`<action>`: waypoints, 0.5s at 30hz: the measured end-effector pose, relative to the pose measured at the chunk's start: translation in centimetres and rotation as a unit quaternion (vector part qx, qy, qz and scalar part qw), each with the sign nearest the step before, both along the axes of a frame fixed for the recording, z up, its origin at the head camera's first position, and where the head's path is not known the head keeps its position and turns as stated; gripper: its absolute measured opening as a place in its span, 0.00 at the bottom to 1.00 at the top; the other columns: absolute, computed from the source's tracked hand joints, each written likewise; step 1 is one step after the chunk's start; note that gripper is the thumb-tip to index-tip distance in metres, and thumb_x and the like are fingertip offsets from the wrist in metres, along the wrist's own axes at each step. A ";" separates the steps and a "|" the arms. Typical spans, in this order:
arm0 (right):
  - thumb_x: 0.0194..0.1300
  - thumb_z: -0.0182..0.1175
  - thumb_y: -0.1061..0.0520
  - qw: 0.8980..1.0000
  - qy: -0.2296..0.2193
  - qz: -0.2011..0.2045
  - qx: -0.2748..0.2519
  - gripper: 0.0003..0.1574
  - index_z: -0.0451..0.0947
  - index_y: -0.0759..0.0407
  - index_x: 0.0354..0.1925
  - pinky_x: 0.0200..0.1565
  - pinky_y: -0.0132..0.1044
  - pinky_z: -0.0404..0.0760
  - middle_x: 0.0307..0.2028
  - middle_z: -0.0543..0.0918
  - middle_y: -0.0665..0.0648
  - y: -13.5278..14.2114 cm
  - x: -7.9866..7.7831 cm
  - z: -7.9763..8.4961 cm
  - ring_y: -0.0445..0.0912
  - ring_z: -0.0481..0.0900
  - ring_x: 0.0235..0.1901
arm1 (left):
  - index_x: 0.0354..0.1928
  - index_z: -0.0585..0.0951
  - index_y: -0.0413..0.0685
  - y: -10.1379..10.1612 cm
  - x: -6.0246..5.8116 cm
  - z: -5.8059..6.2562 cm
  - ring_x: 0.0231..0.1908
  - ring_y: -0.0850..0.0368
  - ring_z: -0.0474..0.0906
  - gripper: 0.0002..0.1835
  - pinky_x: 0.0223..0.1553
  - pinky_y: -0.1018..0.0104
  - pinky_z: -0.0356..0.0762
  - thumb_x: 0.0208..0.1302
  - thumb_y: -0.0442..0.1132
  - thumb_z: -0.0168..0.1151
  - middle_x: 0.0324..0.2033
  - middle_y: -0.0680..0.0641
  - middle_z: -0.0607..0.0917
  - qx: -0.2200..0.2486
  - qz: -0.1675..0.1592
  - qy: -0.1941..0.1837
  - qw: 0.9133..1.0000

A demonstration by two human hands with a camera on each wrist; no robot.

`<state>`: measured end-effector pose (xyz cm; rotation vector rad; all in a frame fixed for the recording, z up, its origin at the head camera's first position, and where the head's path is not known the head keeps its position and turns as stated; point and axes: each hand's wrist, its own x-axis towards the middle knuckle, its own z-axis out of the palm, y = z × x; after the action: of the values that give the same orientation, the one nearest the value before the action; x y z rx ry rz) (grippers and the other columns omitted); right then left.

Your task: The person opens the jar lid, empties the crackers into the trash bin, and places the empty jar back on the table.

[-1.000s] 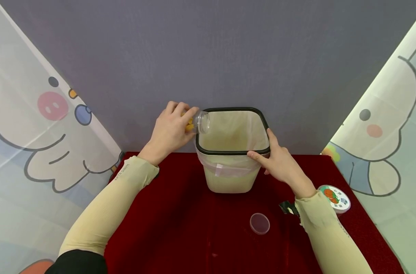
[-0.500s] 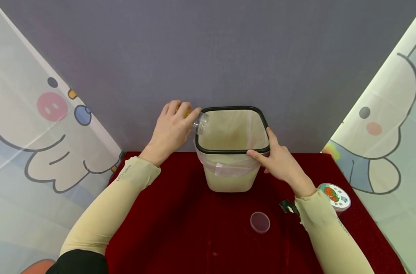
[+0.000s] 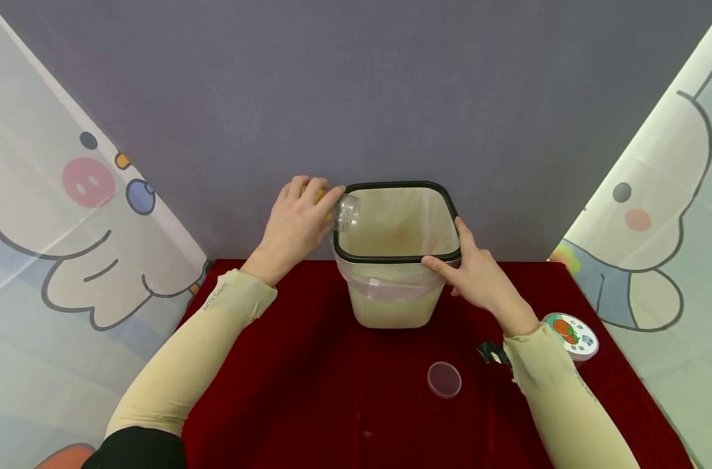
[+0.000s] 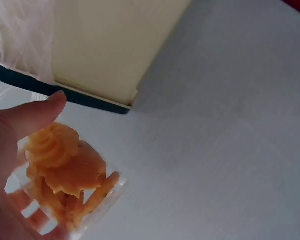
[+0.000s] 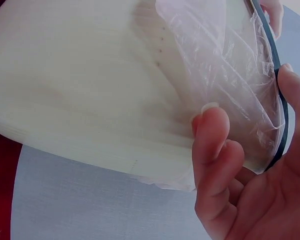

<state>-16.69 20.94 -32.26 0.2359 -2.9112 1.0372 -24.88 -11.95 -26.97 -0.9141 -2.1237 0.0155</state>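
My left hand point(image 3: 294, 221) grips a clear plastic jar point(image 3: 348, 213) lying on its side, its mouth over the left rim of a cream trash bin point(image 3: 393, 312). Orange pieces point(image 4: 65, 160), some ridged like piped swirls, sit inside the jar in the left wrist view. A thin translucent bag point(image 3: 411, 291) lines the bin, folded outward under its black rim point(image 3: 385, 260). My right hand point(image 3: 481, 277) holds the bin at its right front corner, thumb on the rim and other fingers along the outside. The left palm hides part of the jar.
On the red cloth point(image 3: 309, 391) lies a round clear lid point(image 3: 444, 380) in front of the bin. A round tub with a fruit-print label point(image 3: 572, 335) stands at the right, and a small dark wrapper-like piece point(image 3: 489, 352) lies by the right sleeve. A grey wall point(image 3: 356, 98) rises behind.
The jar's mouth tipped downward half a second ago and is now closer to level, slightly farther over the bin. My right hand and the bin stay in place.
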 end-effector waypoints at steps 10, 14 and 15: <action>0.63 0.51 0.21 1.000 -0.005 -0.002 -0.001 0.70 0.23 0.49 0.79 0.40 0.49 0.80 0.21 0.82 0.57 -0.1 0.1 -0.1 0.45 0.81 0.19 | 0.62 0.76 0.51 0.3 0.4 0.3 0.55 0.39 0.68 0.27 0.65 0.42 0.63 0.63 0.24 0.60 0.54 0.40 0.75 -0.006 -0.011 0.101 0.995; 0.63 0.52 0.21 1.000 -0.005 -0.003 -0.001 0.69 0.24 0.50 0.79 0.39 0.49 0.80 0.20 0.82 0.57 -0.1 0.1 -0.1 0.45 0.80 0.18 | 0.62 0.75 0.50 0.9 0.9 0.2 0.55 0.40 0.69 0.27 0.64 0.43 0.65 0.61 0.21 0.57 0.54 0.40 0.75 -0.037 -0.019 0.111 0.993; 0.64 0.51 0.21 1.000 -0.005 -0.002 -0.001 0.69 0.23 0.50 0.79 0.39 0.49 0.80 0.20 0.82 0.56 -0.1 0.1 -0.2 0.45 0.80 0.18 | 0.62 0.75 0.50 1.0 0.9 0.2 0.55 0.39 0.69 0.28 0.64 0.44 0.65 0.60 0.22 0.57 0.54 0.40 0.75 -0.036 -0.016 0.103 0.994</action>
<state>-16.54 20.82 -32.42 0.2247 -2.9177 1.0435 -23.95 -10.93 -26.79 -0.9473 -1.9276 0.1634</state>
